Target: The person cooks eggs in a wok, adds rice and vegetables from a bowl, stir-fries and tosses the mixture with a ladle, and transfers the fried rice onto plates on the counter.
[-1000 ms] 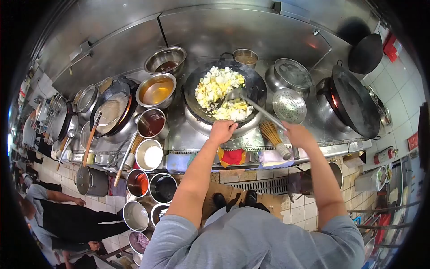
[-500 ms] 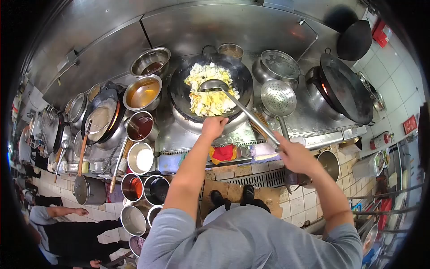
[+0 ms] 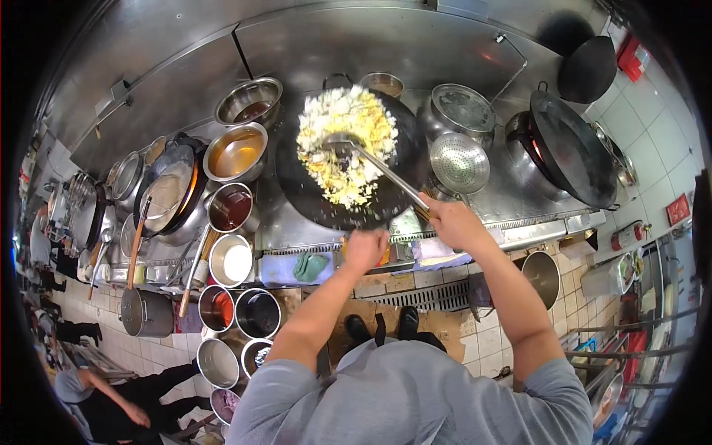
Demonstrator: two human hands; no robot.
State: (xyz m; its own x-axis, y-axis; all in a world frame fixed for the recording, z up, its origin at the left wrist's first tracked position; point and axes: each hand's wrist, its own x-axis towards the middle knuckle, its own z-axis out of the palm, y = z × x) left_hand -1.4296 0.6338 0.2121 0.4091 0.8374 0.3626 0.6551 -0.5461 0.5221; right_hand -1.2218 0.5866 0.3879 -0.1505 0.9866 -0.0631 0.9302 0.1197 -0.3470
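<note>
My right hand (image 3: 455, 222) is wrapped round the long handle of a metal ladle (image 3: 389, 172). The ladle's bowl rests among loose white and yellow food (image 3: 348, 122), which looks like rice with egg and is blurred by motion. That food spreads over a large black wok (image 3: 297, 196) on the stove. At the wok's near edge my left hand (image 3: 366, 248) is closed on it; the exact grip is hidden under the fingers. Just below this hand, part of a red and yellow cloth shows. A folded green cloth (image 3: 310, 267) lies to its left.
Left of the wok stand a bowl of amber liquid (image 3: 236, 152), a pot of dark red sauce (image 3: 231, 208) and a white-filled pot (image 3: 231, 261). To the right are a perforated strainer (image 3: 460, 163), a lidded pot (image 3: 465, 106) and another wok (image 3: 571, 152). A co-worker (image 3: 111, 400) stands at lower left.
The wok has come nearer to me with my left hand, and the food has spread and lifted. My right hand has moved left and up with the ladle. The co-worker's arm has lowered.
</note>
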